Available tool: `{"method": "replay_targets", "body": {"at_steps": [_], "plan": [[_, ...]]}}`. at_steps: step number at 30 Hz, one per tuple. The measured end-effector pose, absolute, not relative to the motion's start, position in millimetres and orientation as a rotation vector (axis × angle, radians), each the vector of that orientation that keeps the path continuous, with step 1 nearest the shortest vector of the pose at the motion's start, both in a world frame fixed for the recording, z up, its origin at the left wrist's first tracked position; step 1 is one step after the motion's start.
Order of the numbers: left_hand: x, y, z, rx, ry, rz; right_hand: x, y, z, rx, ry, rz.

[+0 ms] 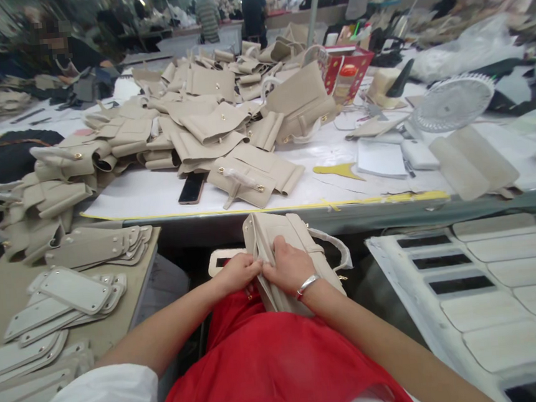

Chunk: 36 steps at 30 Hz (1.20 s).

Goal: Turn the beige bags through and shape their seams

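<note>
A beige handbag (pixel 302 235) rests on my lap, tilted, its white-wrapped handle (pixel 335 245) pointing right. My left hand (pixel 242 271) pinches the edge of the bag's left side. Close beside it, my right hand (pixel 291 266) grips the same edge with the thumb on top and the palm over the bag's face. The two hands almost meet at the fingertips, which hide what lies between them. Under my left hand a pale rounded panel (pixel 217 260) with a dark strip sticks out to the left; whether it joins the bag I cannot tell.
Ahead, a white worktable (pixel 155 195) bears a heap of beige bag pieces (pixel 214 121), a phone (pixel 192 188), a yellow tool (pixel 339 171) and a fan (pixel 454 102). Stacked panels (pixel 74 290) lie at left. A board (pixel 385 250) with pale panels stands right. People are beyond.
</note>
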<state>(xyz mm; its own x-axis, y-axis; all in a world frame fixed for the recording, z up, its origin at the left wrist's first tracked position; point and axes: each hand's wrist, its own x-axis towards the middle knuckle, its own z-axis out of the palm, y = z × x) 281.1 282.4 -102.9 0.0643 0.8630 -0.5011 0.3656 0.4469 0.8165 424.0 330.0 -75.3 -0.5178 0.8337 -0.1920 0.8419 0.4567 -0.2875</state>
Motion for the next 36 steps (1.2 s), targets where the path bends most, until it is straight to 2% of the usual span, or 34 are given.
{"method": "replay_targets", "body": {"at_steps": [9, 20, 31, 36], "plan": [[282.2, 276.5, -93.3, 1.058, 1.614, 0.459, 427.0, 333.5, -77.3, 1.534, 2.603, -0.635], [281.7, 270.7, -101.4, 1.018, 1.555, 0.576, 432.6, 343.3, -82.3, 1.462, 2.664, -0.743], [281.2, 275.5, -100.6, 1.006, 1.448, 0.595, 422.8, 355.0, -75.8, 1.441, 2.601, -0.65], [278.8, 279.9, -101.3, 0.993, 1.435, 0.583, 427.4, 357.5, -68.0, 1.34, 2.611, -0.731]]}}
